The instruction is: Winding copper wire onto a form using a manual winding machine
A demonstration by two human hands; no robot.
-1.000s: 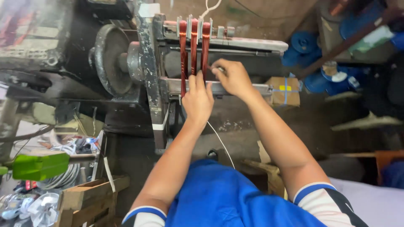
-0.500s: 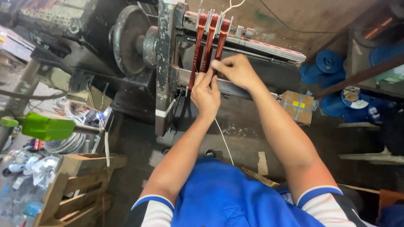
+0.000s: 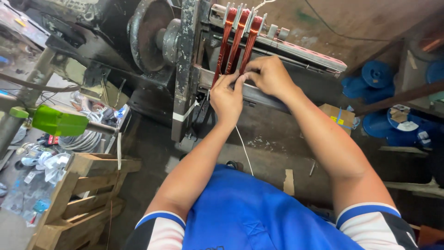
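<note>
At the far middle of the scene, three copper wire coils hang side by side on the metal former of a dark winding machine. Both hands meet at the coils' lower ends. The left hand pinches its fingers together on the bottom of the coils, and a thin white cord trails from there down toward the blue shirt. The right hand lies just beside it, fingers curled shut on the same lower strands; the hands touch, and they hide exactly how the wire sits between the fingertips. Left of the coils a heavy round flywheel stands on the machine's shaft. Farther left, a green handle juts out on a bar above a wooden pallet crate at the near left. To the right, a small cardboard box rests on the floor, with blue spools stacked beyond it.
</note>
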